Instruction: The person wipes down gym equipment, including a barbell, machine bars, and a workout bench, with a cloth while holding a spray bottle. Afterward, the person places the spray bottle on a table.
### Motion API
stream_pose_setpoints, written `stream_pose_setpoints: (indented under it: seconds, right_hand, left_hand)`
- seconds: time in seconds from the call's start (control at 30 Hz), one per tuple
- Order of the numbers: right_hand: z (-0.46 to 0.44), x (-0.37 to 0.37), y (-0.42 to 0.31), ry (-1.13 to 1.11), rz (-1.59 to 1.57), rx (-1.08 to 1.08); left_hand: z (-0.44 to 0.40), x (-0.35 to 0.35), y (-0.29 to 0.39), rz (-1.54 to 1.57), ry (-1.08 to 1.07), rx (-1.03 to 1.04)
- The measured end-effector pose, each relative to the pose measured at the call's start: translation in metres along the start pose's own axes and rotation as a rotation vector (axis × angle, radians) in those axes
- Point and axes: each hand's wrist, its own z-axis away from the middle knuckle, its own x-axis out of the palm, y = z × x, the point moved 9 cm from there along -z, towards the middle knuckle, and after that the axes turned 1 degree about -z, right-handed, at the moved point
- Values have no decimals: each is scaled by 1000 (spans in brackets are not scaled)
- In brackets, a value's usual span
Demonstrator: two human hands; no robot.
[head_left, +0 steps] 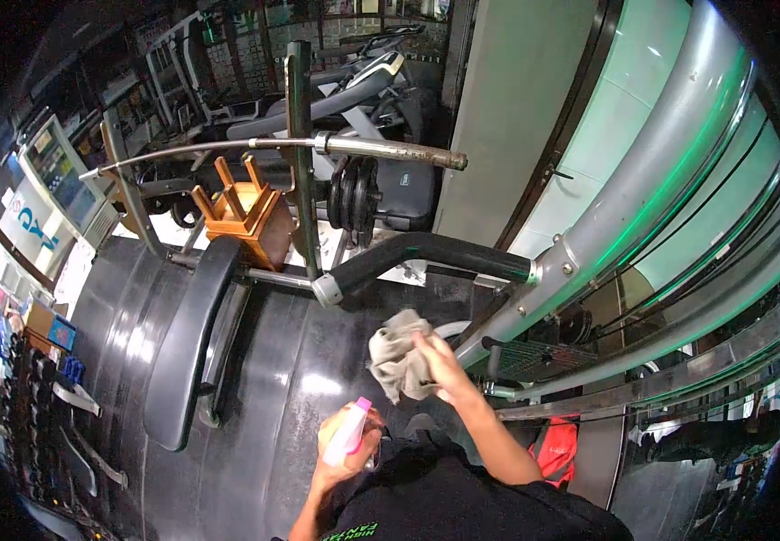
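Low in the middle of the head view, my left hand (334, 462) is wrapped round a spray bottle (351, 433) with a pink and white top. My right hand (440, 362) grips a crumpled grey-beige cloth (401, 354), up and to the right of the bottle. Bottle and cloth are apart. The cloth hangs over the dark floor, below a black padded bar (435, 248) and left of a thick silver machine frame (656, 153). Neither hand touches the equipment.
A black padded bench (193, 347) stands at the left. A barbell (390, 151) lies across the rack uprights. Behind are upturned wooden stools (250, 221), black weight plates (352, 200) and a treadmill (354, 95). Dumbbells line the far left. A red bag (559, 448) lies at the lower right.
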Motion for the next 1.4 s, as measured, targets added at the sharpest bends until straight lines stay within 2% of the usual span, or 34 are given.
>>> stream_pose_setpoints:
  seconds: [0.03,0.07,0.13,0.2,0.23,0.27,0.3,0.43,0.5,0.53,0.57,0.67,0.7,0.73,0.8,0.83,0.93,1.0,1.07,1.1,1.13,1.2,1.27,1.3,1.37,1.4]
  right_hand:
    - [20,4,-10,17,-275,101]
    - [32,-1,-3,-114,-524,202]
    - [49,-21,-2,-235,-913,220]
    - [68,-46,-8,-108,-975,147]
    - [78,-50,-20,-84,-984,110]
    - [85,-47,-36,-125,-921,58]
    - [95,-44,-54,-53,-922,49]
    - [132,-48,-105,59,-820,-72]
    - [136,-88,-91,25,-826,-90]
    - [139,-101,-92,-6,-833,-109]
    - [142,-122,-85,137,-681,-57]
    - [148,-129,-111,143,-595,-107]
    - [147,-115,-125,-211,-817,-124]
    - [148,-122,-126,-227,-810,-117]
    - [152,-152,-136,33,-623,-290]
    - [152,-176,-132,172,-574,-361]
    - [155,-207,-140,228,-426,-466]
    - [151,-210,-142,153,-526,-417]
    - [148,-203,-140,36,-584,-252]
    - [156,-187,-158,-91,-517,-308]
    - [154,-195,-155,-95,-521,-308]
    - [155,-223,-155,67,-216,-433]
    - [155,-230,-156,76,-290,-416]
    - [153,-232,-154,46,-423,-376]
    - [149,-235,-148,-44,-643,-283]
    - [147,-238,-148,-50,-643,-280]
  left_hand:
    - [-3,4,6,-1,-2,-1]
    - [-5,5,10,-19,53,-82]
    - [-6,7,5,-38,104,-162]
    - [-7,15,6,-20,79,14]
    - [-8,19,6,-21,79,14]
    - [-10,24,14,-48,81,100]
    - [-10,29,23,-75,84,188]
    - [-13,61,20,-7,81,98]
    - [-16,79,22,181,92,33]
    - [-18,90,27,179,99,40]
    - [-20,99,33,212,129,75]
    - [-23,125,32,223,141,110]
    - [-25,136,32,203,110,95]
    - [-25,147,36,199,126,102]
    - [-24,164,47,198,195,113]
    - [-23,172,45,131,166,113]
    - [-20,196,61,158,190,126]
    - [-16,207,66,134,193,142]
    - [-14,217,68,39,166,121]
    - [-12,221,72,31,171,123]
    - [-11,224,76,27,199,105]
    - [-9,230,80,25,247,61]
    - [-11,237,87,-25,261,112]
    - [-12,239,93,-74,277,165]
    - [-15,245,100,-82,293,158]
    - [-17,248,103,-87,305,148]
